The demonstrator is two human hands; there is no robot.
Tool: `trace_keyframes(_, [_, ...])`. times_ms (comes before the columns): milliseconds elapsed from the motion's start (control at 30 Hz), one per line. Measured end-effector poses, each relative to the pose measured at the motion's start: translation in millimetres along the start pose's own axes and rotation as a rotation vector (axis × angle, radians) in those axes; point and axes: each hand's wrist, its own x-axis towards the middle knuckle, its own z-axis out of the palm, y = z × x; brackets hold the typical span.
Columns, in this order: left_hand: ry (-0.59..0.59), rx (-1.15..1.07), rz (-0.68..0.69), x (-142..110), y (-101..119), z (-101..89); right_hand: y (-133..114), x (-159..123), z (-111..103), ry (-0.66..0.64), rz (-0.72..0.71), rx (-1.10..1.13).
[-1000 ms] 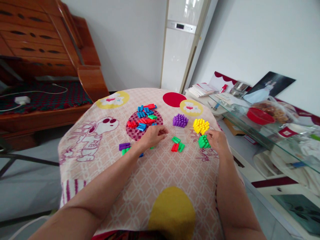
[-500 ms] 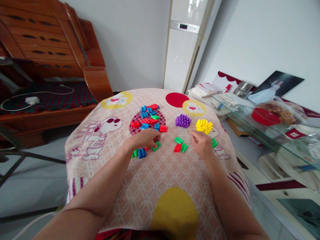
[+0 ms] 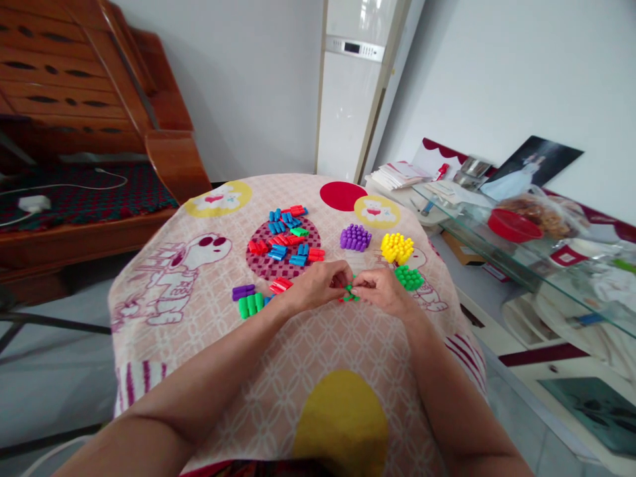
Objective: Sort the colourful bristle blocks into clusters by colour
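Note:
My left hand [image 3: 322, 283] and my right hand [image 3: 381, 290] meet over the middle of the table, fingertips pinched close together. Between them is a green plastic building block [image 3: 350, 291], gripped from both sides; the fingers cover much of it. Some red shows just below it, partly hidden. Just right of my right hand stands a cluster of green blocks [image 3: 409, 278]. Behind it are a yellow cluster [image 3: 397, 248] and a purple cluster [image 3: 356, 237]. Left of my left hand lie loose green blocks [image 3: 251, 305], a purple block [image 3: 243, 291] and a red block [image 3: 281, 285].
Several loose blue blocks [image 3: 278, 252] and red blocks [image 3: 258, 247] lie on the far left of the patterned tablecloth [image 3: 342, 344]. A glass-topped cabinet [image 3: 556, 278] with a red bowl [image 3: 514, 225] stands at the right. A wooden bench [image 3: 173, 159] is at the left.
My left hand has moved right from the loose blocks with a green block. My right hand has shifted left to meet it, and both now pinch the block. The view has turned slightly.

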Motion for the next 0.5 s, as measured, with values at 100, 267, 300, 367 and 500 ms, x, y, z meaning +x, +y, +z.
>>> trace_keyframes(100, [0.016, -0.039, 0.024, -0.4, 0.5, -4.3, 7.0, -14.1, -29.6, -0.037, 0.060, -0.090])
trace_keyframes(267, [0.170, -0.045, -0.012, -0.8, -9.8, -20.1, 19.9, -43.8, -77.5, 0.011, 0.162, -0.337])
trace_keyframes(300, [0.188, -0.050, -0.022, -0.9, -12.1, -22.5, 21.5, -47.2, -82.6, 0.033, 0.173, -0.403])
trace_keyframes(367, [0.208, -0.058, -0.042, -1.1, -14.9, -26.1, 23.8, -49.9, -87.3, 0.066, 0.196, -0.531])
trace_keyframes(500, [0.238, -0.046, -0.076, -2.9, -14.8, -35.9, 28.8, -46.0, -83.6, 0.106, 0.213, -0.696])
